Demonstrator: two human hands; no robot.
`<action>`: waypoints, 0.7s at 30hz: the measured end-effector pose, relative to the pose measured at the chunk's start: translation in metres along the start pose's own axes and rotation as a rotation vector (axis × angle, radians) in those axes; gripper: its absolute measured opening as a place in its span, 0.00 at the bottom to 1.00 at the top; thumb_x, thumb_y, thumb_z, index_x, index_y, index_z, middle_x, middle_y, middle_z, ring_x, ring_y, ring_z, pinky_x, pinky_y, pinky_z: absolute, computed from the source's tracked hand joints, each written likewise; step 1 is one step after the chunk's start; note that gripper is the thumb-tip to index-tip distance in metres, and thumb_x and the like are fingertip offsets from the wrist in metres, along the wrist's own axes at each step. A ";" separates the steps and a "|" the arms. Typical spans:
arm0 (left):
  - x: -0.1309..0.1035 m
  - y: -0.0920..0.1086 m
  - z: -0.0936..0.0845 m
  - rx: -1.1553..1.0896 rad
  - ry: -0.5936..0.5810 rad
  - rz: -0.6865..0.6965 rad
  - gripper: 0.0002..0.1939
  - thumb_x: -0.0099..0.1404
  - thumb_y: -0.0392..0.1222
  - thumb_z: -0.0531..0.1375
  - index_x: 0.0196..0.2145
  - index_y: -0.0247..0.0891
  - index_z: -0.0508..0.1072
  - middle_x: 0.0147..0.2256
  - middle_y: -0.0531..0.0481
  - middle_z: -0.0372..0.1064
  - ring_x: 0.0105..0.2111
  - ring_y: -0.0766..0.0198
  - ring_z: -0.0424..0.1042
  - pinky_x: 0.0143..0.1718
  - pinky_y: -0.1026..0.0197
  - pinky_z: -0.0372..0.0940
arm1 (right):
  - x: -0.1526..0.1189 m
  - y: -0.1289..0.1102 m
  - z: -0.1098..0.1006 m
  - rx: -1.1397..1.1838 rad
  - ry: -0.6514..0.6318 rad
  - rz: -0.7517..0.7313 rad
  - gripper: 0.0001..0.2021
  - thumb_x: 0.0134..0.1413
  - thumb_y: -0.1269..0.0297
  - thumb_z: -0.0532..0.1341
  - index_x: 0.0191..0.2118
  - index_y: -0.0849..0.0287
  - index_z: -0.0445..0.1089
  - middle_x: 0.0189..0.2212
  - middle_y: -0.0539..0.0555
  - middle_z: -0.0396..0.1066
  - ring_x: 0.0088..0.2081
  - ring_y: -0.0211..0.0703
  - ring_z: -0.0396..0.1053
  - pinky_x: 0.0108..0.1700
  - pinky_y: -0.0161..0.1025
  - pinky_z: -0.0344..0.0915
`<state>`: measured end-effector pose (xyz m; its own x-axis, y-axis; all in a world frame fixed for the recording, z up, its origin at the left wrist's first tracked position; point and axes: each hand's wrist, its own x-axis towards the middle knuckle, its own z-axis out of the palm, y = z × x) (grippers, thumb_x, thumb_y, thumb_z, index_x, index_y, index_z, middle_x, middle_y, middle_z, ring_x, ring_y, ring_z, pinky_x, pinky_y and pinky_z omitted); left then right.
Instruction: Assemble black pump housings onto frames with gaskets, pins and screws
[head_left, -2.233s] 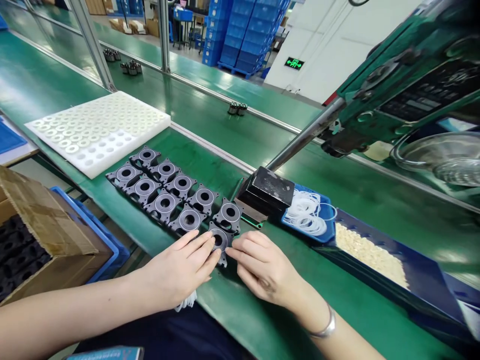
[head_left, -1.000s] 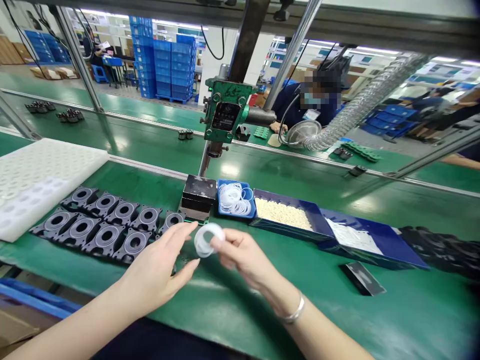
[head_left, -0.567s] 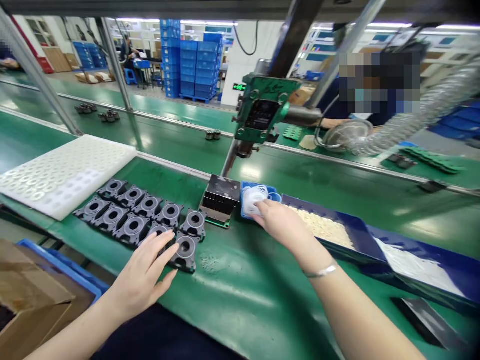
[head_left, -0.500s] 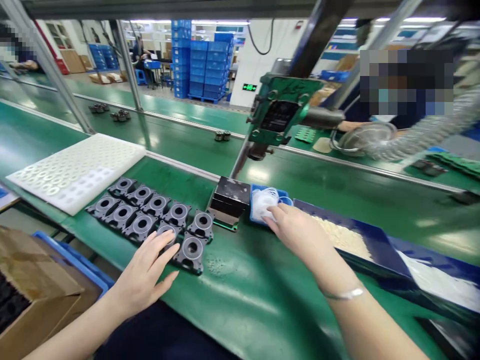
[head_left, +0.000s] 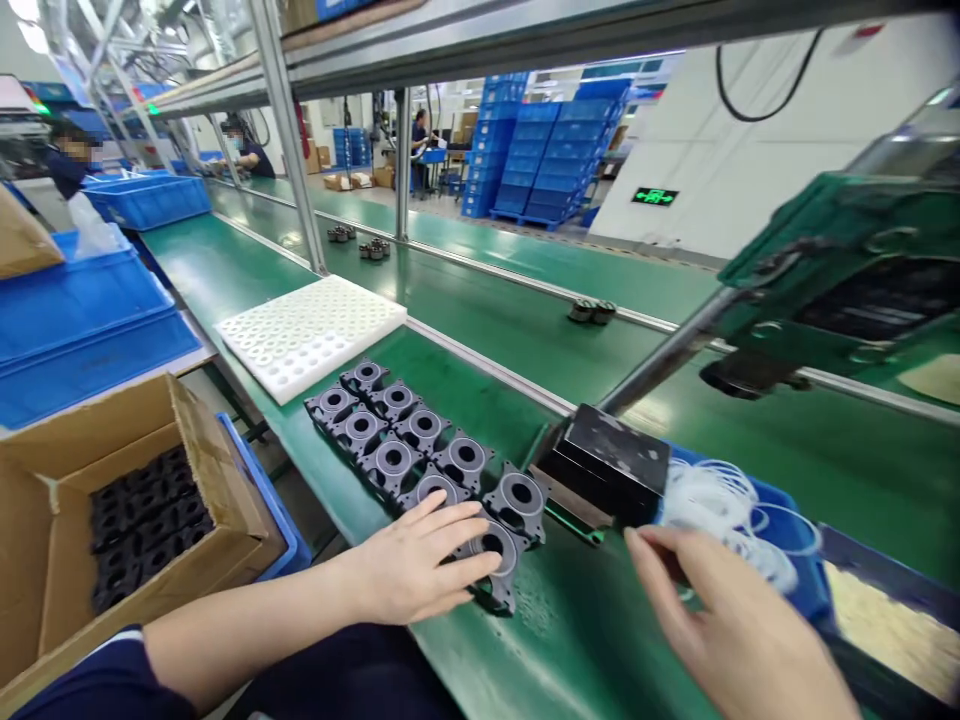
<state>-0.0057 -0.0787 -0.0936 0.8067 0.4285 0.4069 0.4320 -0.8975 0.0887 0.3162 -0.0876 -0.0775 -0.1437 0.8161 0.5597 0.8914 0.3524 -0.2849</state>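
Black square housings (head_left: 521, 493), each with a round hole and a pale ring around it, lie in two rows on the green bench. My left hand (head_left: 420, 560) rests over the nearest ones, its fingers stretched out and touching them. Over the bench at the right, my right hand (head_left: 739, 615) has thumb and index finger together in a pinch; what is between them, if anything, I cannot make out. Behind that hand, thin white rings (head_left: 712, 495) fill a small blue tray (head_left: 814, 590), partly covered by it.
A black block (head_left: 611, 455) stands beside the tray, under a green machine head (head_left: 847, 270). A white foam tray (head_left: 315, 330) lies at the far left. An open cardboard box (head_left: 191, 480) with black parts stands left of the bench. A metal rail (head_left: 480, 360) borders the conveyor.
My right hand has come out of the tray of white rings and back toward me, fingers pinched. My left hand has moved along the housings toward the near end. The view has turned left.
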 end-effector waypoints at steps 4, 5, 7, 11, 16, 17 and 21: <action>-0.002 -0.002 -0.001 0.022 0.018 0.019 0.22 0.70 0.42 0.58 0.60 0.34 0.67 0.61 0.37 0.66 0.69 0.50 0.54 0.70 0.44 0.48 | -0.010 -0.038 0.045 0.329 -0.070 0.078 0.20 0.69 0.52 0.53 0.60 0.56 0.61 0.53 0.61 0.70 0.49 0.50 0.72 0.47 0.45 0.71; -0.001 -0.002 -0.003 0.023 0.014 0.028 0.22 0.70 0.42 0.58 0.60 0.33 0.67 0.61 0.36 0.66 0.68 0.50 0.54 0.70 0.44 0.49 | -0.011 -0.043 0.053 0.365 -0.056 0.102 0.19 0.70 0.54 0.53 0.60 0.56 0.61 0.54 0.61 0.69 0.51 0.50 0.71 0.49 0.46 0.71; -0.002 -0.003 -0.011 0.022 0.003 0.038 0.22 0.70 0.41 0.58 0.60 0.31 0.67 0.61 0.35 0.65 0.68 0.49 0.54 0.70 0.44 0.49 | -0.012 -0.048 0.059 0.381 -0.007 0.136 0.16 0.70 0.57 0.54 0.58 0.56 0.62 0.53 0.61 0.68 0.52 0.51 0.70 0.49 0.48 0.71; -0.008 -0.013 -0.028 0.047 0.015 -0.024 0.22 0.69 0.34 0.58 0.60 0.32 0.67 0.62 0.35 0.64 0.69 0.48 0.53 0.70 0.41 0.47 | -0.008 -0.029 0.035 0.241 0.159 0.144 0.10 0.67 0.63 0.57 0.51 0.57 0.65 0.46 0.60 0.68 0.48 0.51 0.69 0.47 0.48 0.69; -0.023 -0.035 -0.023 0.036 0.101 -0.088 0.24 0.68 0.30 0.60 0.61 0.34 0.65 0.62 0.33 0.62 0.68 0.48 0.56 0.69 0.40 0.48 | -0.021 0.015 0.003 -0.238 0.112 0.067 0.05 0.66 0.65 0.60 0.43 0.60 0.70 0.39 0.59 0.69 0.43 0.51 0.67 0.47 0.49 0.64; -0.025 -0.036 -0.019 0.034 0.122 -0.093 0.24 0.68 0.30 0.60 0.61 0.34 0.65 0.62 0.33 0.61 0.67 0.47 0.56 0.69 0.39 0.48 | -0.026 0.020 0.003 -0.311 0.035 0.047 0.06 0.66 0.64 0.60 0.42 0.60 0.71 0.38 0.59 0.69 0.41 0.50 0.66 0.45 0.47 0.64; -0.028 -0.032 -0.005 0.039 0.153 -0.103 0.25 0.67 0.30 0.61 0.61 0.34 0.65 0.62 0.32 0.61 0.68 0.45 0.56 0.68 0.38 0.50 | -0.039 0.030 0.015 -0.538 -0.246 0.074 0.10 0.69 0.66 0.55 0.38 0.63 0.71 0.33 0.58 0.67 0.35 0.48 0.65 0.38 0.43 0.61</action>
<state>-0.0443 -0.0630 -0.1032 0.6877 0.4946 0.5315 0.5269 -0.8436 0.1034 0.3421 -0.1024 -0.1199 -0.1105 0.9345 0.3383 0.9862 0.0610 0.1537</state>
